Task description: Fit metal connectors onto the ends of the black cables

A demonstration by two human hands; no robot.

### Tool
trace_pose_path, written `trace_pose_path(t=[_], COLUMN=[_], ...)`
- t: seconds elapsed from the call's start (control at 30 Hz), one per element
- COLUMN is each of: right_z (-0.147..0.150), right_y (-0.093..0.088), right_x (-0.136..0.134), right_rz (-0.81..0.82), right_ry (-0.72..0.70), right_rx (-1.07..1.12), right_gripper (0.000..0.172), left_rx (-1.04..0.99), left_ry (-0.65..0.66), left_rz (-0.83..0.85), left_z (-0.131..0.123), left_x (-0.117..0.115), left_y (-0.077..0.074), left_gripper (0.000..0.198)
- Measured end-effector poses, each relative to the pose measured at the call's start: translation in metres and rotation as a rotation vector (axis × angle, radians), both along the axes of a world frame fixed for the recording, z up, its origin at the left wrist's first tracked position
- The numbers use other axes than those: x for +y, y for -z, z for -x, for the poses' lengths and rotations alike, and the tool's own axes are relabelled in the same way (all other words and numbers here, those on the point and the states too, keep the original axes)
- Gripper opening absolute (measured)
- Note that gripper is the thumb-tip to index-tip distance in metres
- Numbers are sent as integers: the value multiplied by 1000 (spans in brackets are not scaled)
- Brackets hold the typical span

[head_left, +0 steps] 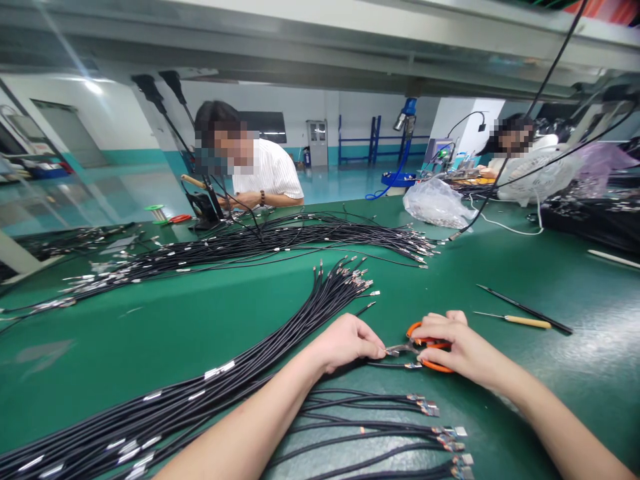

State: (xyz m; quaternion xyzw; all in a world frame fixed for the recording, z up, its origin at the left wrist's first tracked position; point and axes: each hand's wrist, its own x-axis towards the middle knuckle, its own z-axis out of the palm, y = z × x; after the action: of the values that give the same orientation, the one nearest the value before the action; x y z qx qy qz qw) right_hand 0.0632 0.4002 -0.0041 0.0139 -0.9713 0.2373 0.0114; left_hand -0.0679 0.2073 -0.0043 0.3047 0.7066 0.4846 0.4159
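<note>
Clenching the orange-handled pliers (pixel 439 365) in my right hand (pixel 463 347), I have their steel nose (pixel 397 349) at my left hand (pixel 345 343), its fingers pinched on something too small to tell. They should handle light, best held by the grips. A limp, thin black cable (pixel 390 365) lies just below on the green tabletop (pixel 125 347), beside a thick cable bundle (pixel 215 377)

Pliers (pixel 431 344) between left hand (pixel 345 343) and right hand (pixel 463 347); cable bundles (pixel 165 407) on workbench (pixel 125 360).
</note>
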Motion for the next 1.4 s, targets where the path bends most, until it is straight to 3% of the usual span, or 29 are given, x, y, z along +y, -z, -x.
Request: trace_pose_path(t=[0.3, 0.53, 0.8, 0.93, 1.03, 1.1, 1.2, 1.4], right_z=[0, 7, 9, 7, 9, 14, 24, 30], right_y=[-2, 16, 27, 18, -1, -17, -32, -23], right_x=[-1, 18, 24, 14, -8, -25, -43, -48], right_rz=[1, -142, -232, -247, -33, 162, 283, 502], right_ry=[-3, 263, 273, 355, 359, 294, 212, 153], right_rx=[-15, 153, 225, 319, 353, 250, 69, 35], right_gripper=[19, 17, 22, 23, 23, 24, 24, 20], left_rx=[-6, -158, -242, -243, -261, -269, -266, -301], left_ry=[3, -75, -136, -136, -151, -164, -188, -157], left_rz=[-8, -67, -124, -137, -147, -152, -160, -204], left_z=[0, -1, -2, -2, -2, -2, -2, -1], left_x=[0, 1, 0, 0, 0, 0, 0, -1], left_y=[2, -2, -8, -7, -7, -7, -6, -4], left_gripper=[24, 22, 26, 27, 24, 20, 17, 18])
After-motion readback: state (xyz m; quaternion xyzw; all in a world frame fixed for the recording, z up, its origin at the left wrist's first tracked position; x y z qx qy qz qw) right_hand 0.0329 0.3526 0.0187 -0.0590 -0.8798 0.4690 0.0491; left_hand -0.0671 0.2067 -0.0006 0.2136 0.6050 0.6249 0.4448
